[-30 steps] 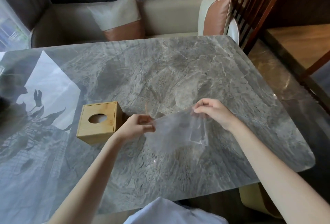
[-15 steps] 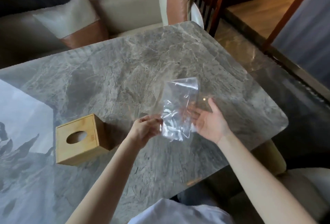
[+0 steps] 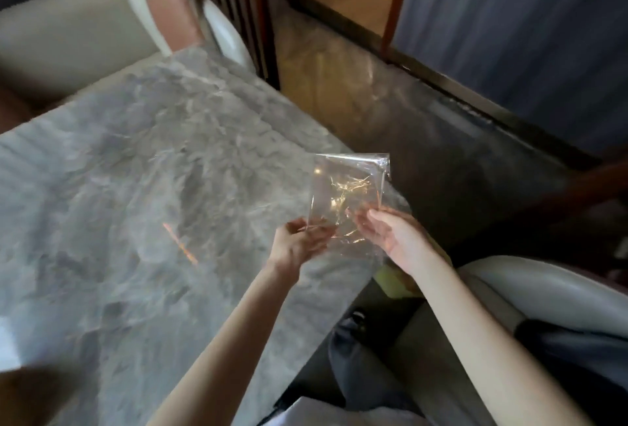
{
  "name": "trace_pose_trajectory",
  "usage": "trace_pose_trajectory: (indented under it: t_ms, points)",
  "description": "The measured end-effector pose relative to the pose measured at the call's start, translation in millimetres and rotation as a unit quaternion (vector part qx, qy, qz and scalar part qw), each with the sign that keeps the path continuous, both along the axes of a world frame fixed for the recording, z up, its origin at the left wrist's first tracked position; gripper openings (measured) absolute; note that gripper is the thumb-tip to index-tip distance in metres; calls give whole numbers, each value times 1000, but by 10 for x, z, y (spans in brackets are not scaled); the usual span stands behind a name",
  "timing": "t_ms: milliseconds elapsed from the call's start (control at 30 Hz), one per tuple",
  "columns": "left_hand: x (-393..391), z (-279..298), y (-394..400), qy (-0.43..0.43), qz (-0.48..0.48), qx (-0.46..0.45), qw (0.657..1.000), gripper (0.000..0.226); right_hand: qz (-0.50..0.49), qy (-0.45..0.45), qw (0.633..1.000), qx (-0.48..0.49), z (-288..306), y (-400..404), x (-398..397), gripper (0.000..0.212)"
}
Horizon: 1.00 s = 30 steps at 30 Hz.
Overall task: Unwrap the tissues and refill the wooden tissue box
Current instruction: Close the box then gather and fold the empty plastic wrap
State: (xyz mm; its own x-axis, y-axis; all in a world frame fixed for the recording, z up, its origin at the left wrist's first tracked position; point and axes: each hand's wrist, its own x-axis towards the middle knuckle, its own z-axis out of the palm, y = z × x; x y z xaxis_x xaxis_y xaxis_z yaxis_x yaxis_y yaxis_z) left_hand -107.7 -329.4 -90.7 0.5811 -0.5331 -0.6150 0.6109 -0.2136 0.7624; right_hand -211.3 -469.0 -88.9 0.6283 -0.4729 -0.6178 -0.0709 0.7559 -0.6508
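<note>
A clear, crinkled plastic wrapper [image 3: 346,187] stands upright between my hands, over the right corner of the marble table [image 3: 142,208]. My left hand [image 3: 299,245] pinches its lower left edge. My right hand [image 3: 390,235] holds its lower right part with the palm up and fingers loosely curled. The wooden tissue box is out of view, and no tissues are visible. The picture is blurred by head motion.
A beige sofa [image 3: 68,35] with a pink and white cushion [image 3: 163,4] runs behind the table. A dark wooden chair back [image 3: 238,1] stands past the far corner. A padded seat [image 3: 543,293] is at my right. Polished floor lies beyond the table edge.
The view has swung right, so the wooden tissue box has left the frame. Both hands have carried the wrapper to the table's right corner and turned it upright.
</note>
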Motion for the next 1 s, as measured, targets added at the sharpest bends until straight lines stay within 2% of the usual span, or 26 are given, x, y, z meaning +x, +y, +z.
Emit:
trace_pose_trajectory:
  t_ms: [200, 267, 367, 433, 500, 567, 667, 733, 867, 1000]
  points:
    - [-413, -197, -1437, 5, -96, 10, 995, 20, -102, 40, 993, 42, -215, -1210, -705, 14]
    - [-588, -366, -1764, 1, -141, 3, 990, 18, -120, 67, 989, 55, -366, -1503, -913, 13]
    - [-779, -731, -2174, -9, -179, 32, 983, 29, -140, 109, 981, 76, -709, -1841, -1124, 13]
    - [-874, -1056, -2391, -32, -176, 69, 981, 22, -153, 124, 976, 92, -1036, -2002, -1225, 12]
    - [-972, -1424, -2555, -43, -166, 88, 981, 25, -166, 129, 972, 102, -1429, -2141, -1316, 11]
    - [-1046, -1816, -2667, -38, -161, 96, 982, 15, -175, 138, 968, 113, -1859, -2219, -1389, 12]
    - [-1176, -2434, -2803, -6, -142, 140, 980, 17, -172, 165, 962, 131, -2568, -2260, -1476, 13]
    - [-1222, -2926, -2822, -38, -184, 205, 961, 11, -174, 212, 952, 133, -3069, -2222, -1507, 14]
    - [-1257, -3681, -2741, -79, -249, 281, 923, 22, -164, 286, 931, 158, -3919, -2058, -1481, 24]
    - [-1263, -4162, -2806, -101, -265, 308, 908, 52, -138, 328, 920, 164, -4454, -2046, -1438, 28]
